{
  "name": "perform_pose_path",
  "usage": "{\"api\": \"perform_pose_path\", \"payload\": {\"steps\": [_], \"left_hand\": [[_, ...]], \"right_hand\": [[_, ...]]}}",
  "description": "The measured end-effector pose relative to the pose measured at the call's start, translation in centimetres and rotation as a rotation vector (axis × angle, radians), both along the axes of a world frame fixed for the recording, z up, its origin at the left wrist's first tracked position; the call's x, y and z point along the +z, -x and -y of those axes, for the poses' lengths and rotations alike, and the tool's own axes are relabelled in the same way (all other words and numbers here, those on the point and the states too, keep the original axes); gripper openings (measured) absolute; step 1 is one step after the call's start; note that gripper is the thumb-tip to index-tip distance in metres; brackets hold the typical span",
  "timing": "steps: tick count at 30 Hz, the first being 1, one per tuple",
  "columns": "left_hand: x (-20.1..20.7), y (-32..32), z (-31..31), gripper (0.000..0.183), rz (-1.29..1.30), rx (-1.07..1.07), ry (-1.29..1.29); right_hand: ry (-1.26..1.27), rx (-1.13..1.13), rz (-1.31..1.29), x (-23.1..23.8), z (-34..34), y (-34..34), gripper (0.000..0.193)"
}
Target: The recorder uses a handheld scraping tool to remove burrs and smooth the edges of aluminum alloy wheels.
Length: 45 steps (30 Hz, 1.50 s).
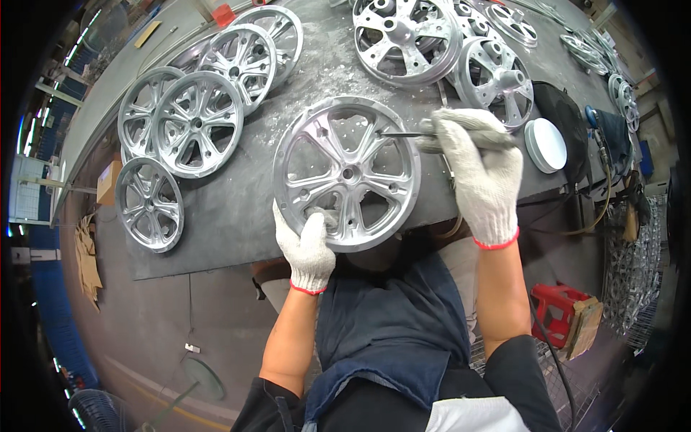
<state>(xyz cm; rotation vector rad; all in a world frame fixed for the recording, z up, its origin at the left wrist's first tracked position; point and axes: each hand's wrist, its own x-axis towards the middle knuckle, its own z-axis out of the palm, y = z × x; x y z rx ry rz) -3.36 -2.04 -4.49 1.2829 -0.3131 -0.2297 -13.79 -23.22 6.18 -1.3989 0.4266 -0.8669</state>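
Note:
A silvery cast-metal wheel (350,189) with several spokes and a central hub hole is tilted up in front of me at the table's near edge. My left hand (305,246), in a white knit glove with a red cuff, is closed on its lower left rim, some fingers hidden behind it. My right hand (481,155), gloved alike, grips a thin dark rod-like tool (403,135). The tool's tip meets a spoke near the wheel's upper right rim. Its exact kind does not show.
Several similar wheels (198,124) lean together on the grey table (237,248) at left. More wheels (407,36) are piled at the far right. A round white lid-like disc (548,146) stands beside a black bag (565,119). Metal shavings litter the tabletop. A red stool (554,313) is below right.

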Motion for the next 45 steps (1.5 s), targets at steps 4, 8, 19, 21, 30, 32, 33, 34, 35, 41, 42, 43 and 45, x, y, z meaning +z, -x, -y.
{"api": "perform_pose_path", "payload": {"steps": [4, 8, 19, 21, 30, 32, 33, 34, 35, 41, 42, 43, 45], "left_hand": [[0.1, -0.2, 0.3, 0.056, 0.026, -0.026, 0.01], [-0.1, -0.4, 0.2, 0.059, 0.012, -0.034, 0.04], [3.3, -2.1, 0.1, 0.06, -0.351, -0.268, 0.175], [4.8, -3.7, 2.0, 0.063, -0.452, -0.355, 0.23], [14.8, -13.3, 8.7, 0.027, 0.109, -0.25, 0.174], [19.7, -11.9, 16.3, 0.036, 0.285, -0.237, 0.097], [20.1, -15.4, 17.8, 0.038, 0.403, -0.227, 0.036], [19.7, -17.2, 21.4, 0.036, 0.483, -0.149, -0.011], [19.2, -20.0, 24.1, 0.038, 0.606, -0.079, -0.166], [14.7, -25.3, 35.5, 0.056, 0.93, 0.125, -0.85], [13.9, -25.9, 36.4, 0.058, 0.893, 0.129, -0.931], [13.0, -26.4, 37.1, 0.064, 0.92, 0.104, -0.919], [11.6, -27.3, 37.8, 0.068, 0.953, 0.091, -0.939]], "right_hand": [[0.0, 0.06, -0.127, -0.4, -0.3, 2.7, 0.018], [-0.017, 0.065, -0.174, -2.9, -1.5, 4.4, 0.015], [-0.276, -0.058, 0.226, -4.9, 2.3, 6.4, 0.017], [-0.452, -0.165, 0.378, -6.9, 6.4, 6.0, 0.019], [-0.575, -0.102, 0.455, -11.0, 9.3, 7.8, 0.016], [-0.582, -0.097, 0.409, -11.7, 9.7, 8.2, 0.017], [-0.621, -0.061, 0.441, -11.6, 9.6, 7.9, 0.017], [-0.657, -0.042, 0.462, -11.9, 9.7, 8.2, 0.016], [-0.655, -0.016, 0.469, -12.0, 9.8, 8.5, 0.017], [-0.741, 0.064, 0.548, -11.5, 10.4, 9.2, 0.013], [-0.752, 0.079, 0.551, -11.3, 10.5, 9.1, 0.013], [-0.773, 0.103, 0.555, -11.4, 10.7, 8.9, 0.012], [-0.796, 0.109, 0.577, -11.8, 10.9, 8.6, 0.013]]}}
